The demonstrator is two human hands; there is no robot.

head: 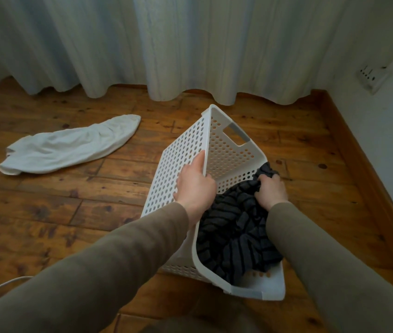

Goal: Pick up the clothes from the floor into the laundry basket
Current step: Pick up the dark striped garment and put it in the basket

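A white perforated laundry basket [178, 150] stands tilted on the wooden floor in the middle of the view. My left hand [195, 186] grips its left rim, thumb inside. My right hand [271, 189] is closed on a dark striped garment [234, 236] that fills the basket's opening and spills toward its right rim. A white garment [68, 146] lies spread on the floor to the left of the basket, apart from both hands.
Pale curtains [166, 44] hang to the floor along the back. A white wall with a socket [372, 76] and a wooden skirting board [363, 164] runs along the right. A white cable [1, 286] lies at the lower left.
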